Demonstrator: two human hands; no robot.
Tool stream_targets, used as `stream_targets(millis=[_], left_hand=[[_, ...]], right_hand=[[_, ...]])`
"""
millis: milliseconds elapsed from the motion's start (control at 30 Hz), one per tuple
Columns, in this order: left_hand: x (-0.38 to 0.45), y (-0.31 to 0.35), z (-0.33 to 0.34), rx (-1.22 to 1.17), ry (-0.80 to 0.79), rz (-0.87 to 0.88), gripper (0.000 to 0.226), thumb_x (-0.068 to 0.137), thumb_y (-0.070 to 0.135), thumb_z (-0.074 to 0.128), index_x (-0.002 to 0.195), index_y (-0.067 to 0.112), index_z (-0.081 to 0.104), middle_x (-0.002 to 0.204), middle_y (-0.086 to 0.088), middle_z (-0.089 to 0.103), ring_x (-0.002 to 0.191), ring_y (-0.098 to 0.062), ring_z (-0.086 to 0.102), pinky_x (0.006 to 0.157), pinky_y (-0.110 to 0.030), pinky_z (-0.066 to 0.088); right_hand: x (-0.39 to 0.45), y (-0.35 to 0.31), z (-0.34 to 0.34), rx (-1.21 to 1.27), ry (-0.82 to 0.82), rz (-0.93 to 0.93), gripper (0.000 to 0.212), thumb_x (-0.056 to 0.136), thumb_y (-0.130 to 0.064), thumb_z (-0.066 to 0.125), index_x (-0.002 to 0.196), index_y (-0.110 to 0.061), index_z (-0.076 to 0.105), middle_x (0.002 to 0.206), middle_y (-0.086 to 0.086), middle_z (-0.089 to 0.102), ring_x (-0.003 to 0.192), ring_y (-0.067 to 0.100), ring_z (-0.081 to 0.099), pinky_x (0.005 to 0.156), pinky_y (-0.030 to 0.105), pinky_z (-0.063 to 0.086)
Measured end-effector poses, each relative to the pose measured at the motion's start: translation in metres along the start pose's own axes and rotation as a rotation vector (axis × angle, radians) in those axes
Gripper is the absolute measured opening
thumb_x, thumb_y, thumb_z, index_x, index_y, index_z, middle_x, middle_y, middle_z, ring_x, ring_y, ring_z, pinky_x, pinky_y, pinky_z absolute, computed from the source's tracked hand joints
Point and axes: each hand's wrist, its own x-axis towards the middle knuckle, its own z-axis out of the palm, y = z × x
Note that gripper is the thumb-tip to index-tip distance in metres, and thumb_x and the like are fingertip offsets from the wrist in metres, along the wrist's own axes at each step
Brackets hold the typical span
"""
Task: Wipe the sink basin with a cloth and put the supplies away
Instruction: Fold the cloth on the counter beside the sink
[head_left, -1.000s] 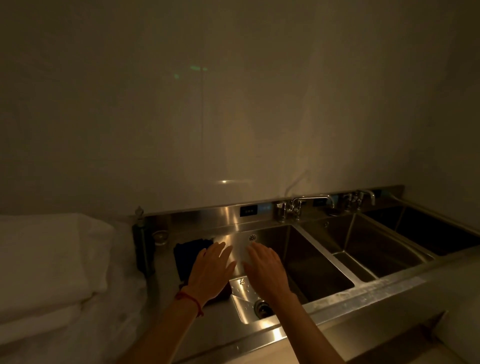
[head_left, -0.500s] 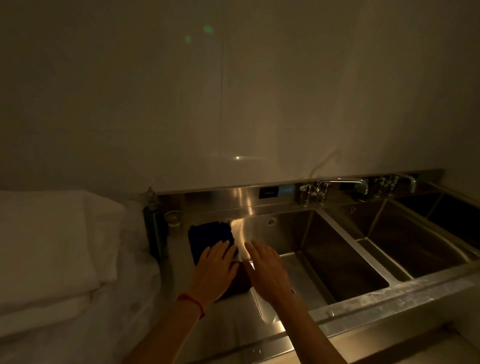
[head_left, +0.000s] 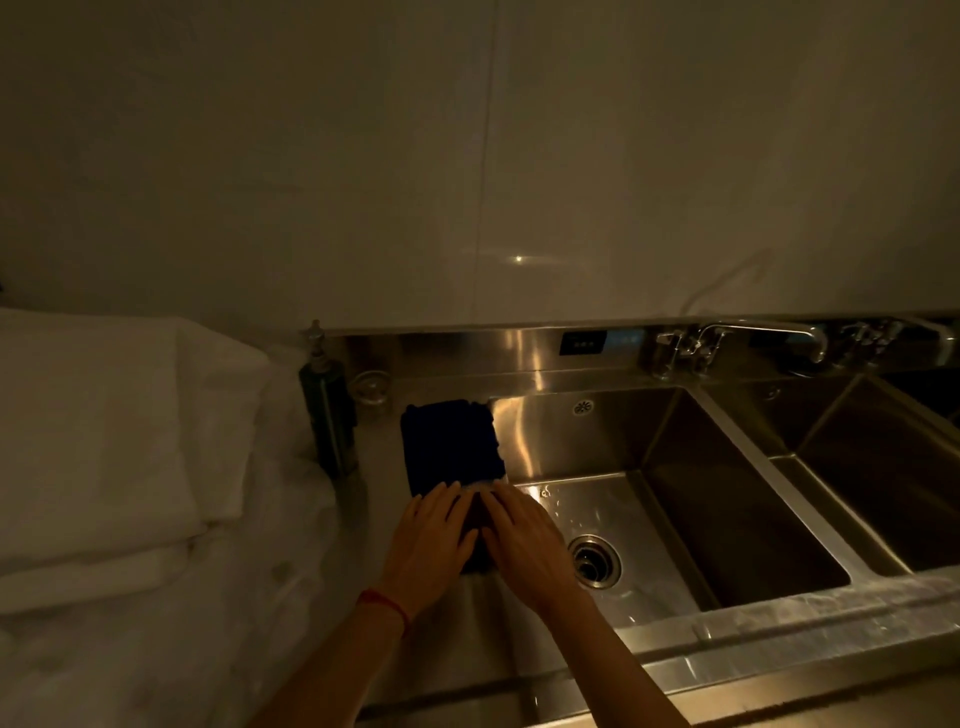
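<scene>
A dark blue cloth (head_left: 449, 441) lies flat on the steel counter at the left rim of the sink basin (head_left: 727, 499). My left hand (head_left: 428, 545) rests palm down on the cloth's near end, fingers flat and together. My right hand (head_left: 524, 540) lies beside it, also palm down, over the cloth's near right edge at the basin rim. Neither hand grips anything. The basin floor is wet, with a round drain (head_left: 594, 562) just right of my right hand.
A dark pump bottle (head_left: 328, 410) stands on the counter left of the cloth. White folded fabric (head_left: 104, 441) is piled at the left. A faucet (head_left: 763, 338) sits behind the basin, a second basin (head_left: 883, 467) lies to the right, and a wall rises behind.
My view has tilted down and shifted left. Both hands have slid toward me along the cloth, from near its middle to its near end, uncovering most of it.
</scene>
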Motion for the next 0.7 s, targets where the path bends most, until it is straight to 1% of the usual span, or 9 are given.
stream_targets(millis=[100, 200, 267, 367, 433, 500, 533, 633, 700], left_hand=[[0.003, -0.002, 0.014, 0.008, -0.040, -0.017, 0.057, 0.102, 0.042, 0.028, 0.153, 0.019, 0.015, 0.161, -0.001, 0.014, 0.149, -0.016, 0.010, 0.122, -0.033, 0.007], [0.003, -0.003, 0.027, 0.010, -0.086, -0.045, 0.057, 0.103, 0.043, 0.025, 0.154, 0.020, 0.012, 0.162, 0.000, 0.010, 0.150, -0.015, 0.007, 0.122, -0.033, 0.003], [0.004, -0.005, 0.034, 0.014, -0.103, -0.055, 0.058, 0.103, 0.043, 0.025, 0.154, 0.020, 0.010, 0.162, -0.001, 0.008, 0.150, -0.015, 0.005, 0.122, -0.033, 0.002], [0.005, -0.006, 0.040, 0.000, -0.122, -0.070, 0.058, 0.103, 0.042, 0.025, 0.154, 0.019, 0.008, 0.163, -0.002, 0.005, 0.150, -0.016, 0.003, 0.122, -0.033, 0.001], [0.007, -0.006, 0.044, 0.000, -0.131, -0.079, 0.059, 0.103, 0.042, 0.025, 0.154, 0.019, 0.007, 0.163, -0.001, 0.003, 0.150, -0.016, 0.002, 0.122, -0.033, 0.000], [0.008, -0.005, 0.047, 0.008, -0.133, -0.078, 0.059, 0.103, 0.042, 0.024, 0.154, 0.019, 0.005, 0.163, -0.002, 0.001, 0.150, -0.016, 0.000, 0.122, -0.032, -0.001], [0.009, -0.005, 0.048, 0.014, -0.133, -0.077, 0.059, 0.103, 0.041, 0.024, 0.154, 0.018, 0.004, 0.163, -0.002, 0.000, 0.150, -0.016, -0.002, 0.122, -0.032, -0.001], [0.012, -0.005, 0.052, 0.038, -0.142, -0.078, 0.060, 0.103, 0.041, 0.024, 0.154, 0.018, 0.001, 0.163, -0.003, -0.003, 0.150, -0.016, -0.004, 0.122, -0.032, -0.003], [0.015, -0.006, 0.055, 0.029, -0.154, -0.088, 0.061, 0.103, 0.041, 0.024, 0.154, 0.017, 0.000, 0.163, -0.003, -0.005, 0.150, -0.017, -0.005, 0.122, -0.032, -0.003]], right_hand=[[0.000, 0.003, 0.010, 0.019, 0.016, 0.000, 0.045, 0.090, -0.022, 0.054, 0.132, -0.009, 0.047, 0.138, 0.013, 0.048, 0.127, 0.027, 0.045, 0.104, 0.037, 0.036], [0.000, 0.009, 0.019, -0.058, 0.030, -0.020, 0.052, 0.065, -0.026, 0.082, 0.112, -0.010, 0.065, 0.114, 0.009, 0.067, 0.104, 0.022, 0.064, 0.083, 0.032, 0.052], [0.000, 0.011, 0.025, -0.079, 0.047, -0.027, 0.056, 0.055, -0.028, 0.088, 0.105, -0.011, 0.069, 0.107, 0.006, 0.070, 0.097, 0.020, 0.067, 0.077, 0.029, 0.054], [0.001, 0.016, 0.037, -0.041, 0.019, -0.016, 0.054, 0.062, -0.024, 0.085, 0.110, -0.009, 0.066, 0.113, 0.010, 0.068, 0.102, 0.024, 0.065, 0.078, 0.033, 0.054], [0.003, 0.020, 0.045, 0.018, -0.031, -0.024, 0.050, 0.077, -0.020, 0.072, 0.123, -0.007, 0.057, 0.129, 0.015, 0.057, 0.117, 0.030, 0.055, 0.092, 0.038, 0.047], [0.004, 0.023, 0.052, 0.072, -0.094, -0.022, 0.050, 0.092, -0.021, 0.051, 0.138, -0.009, 0.037, 0.146, 0.013, 0.035, 0.135, 0.031, 0.031, 0.108, 0.038, 0.029], [0.005, 0.025, 0.056, 0.075, -0.115, -0.023, 0.051, 0.095, -0.024, 0.044, 0.142, -0.011, 0.029, 0.151, 0.011, 0.026, 0.139, 0.029, 0.021, 0.111, 0.036, 0.020], [0.008, 0.029, 0.065, 0.057, -0.142, -0.045, 0.053, 0.098, -0.030, 0.034, 0.146, -0.015, 0.015, 0.155, 0.007, 0.010, 0.143, 0.022, 0.006, 0.113, 0.029, 0.002], [0.010, 0.032, 0.069, 0.037, -0.171, -0.065, 0.054, 0.099, -0.032, 0.031, 0.147, -0.016, 0.010, 0.156, 0.006, 0.005, 0.143, 0.020, 0.000, 0.111, 0.027, -0.005]])
